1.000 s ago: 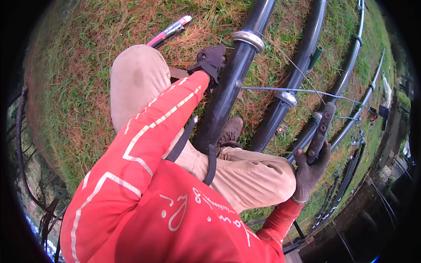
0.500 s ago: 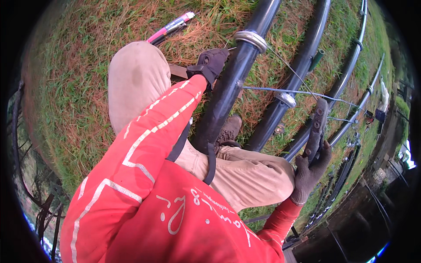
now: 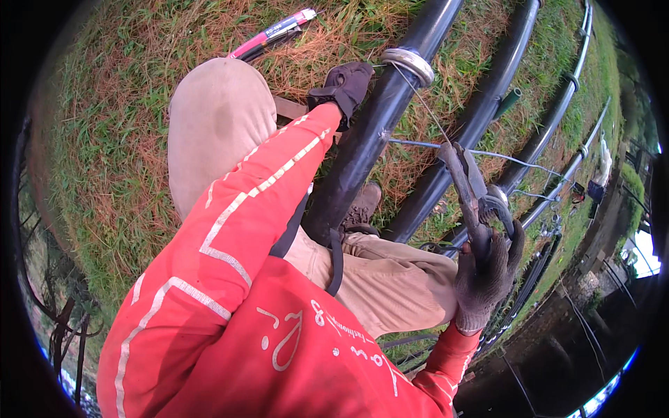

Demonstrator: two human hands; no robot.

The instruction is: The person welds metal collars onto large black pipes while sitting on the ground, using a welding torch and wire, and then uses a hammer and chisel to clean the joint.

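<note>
Pliers (image 3: 463, 188), dull grey, arms slightly parted, are gripped in the curled right hand (image 3: 489, 273) near the right knee (image 3: 435, 289); the left hand (image 3: 346, 86) is bent beside a black pipe (image 3: 368, 139). Its hold cannot be told.

Right hand (image 3: 489, 273) holding pliers (image 3: 465, 196), black pipe (image 3: 380, 118)

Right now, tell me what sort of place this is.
Probably an outdoor work site: there is grass, several long black pipes, and a plier-like tool in the gloved right hand.

Glossy smooth pipe (image 3: 369, 139); dull metal tool (image 3: 464, 192); matt cloth trousers (image 3: 223, 125).
</note>
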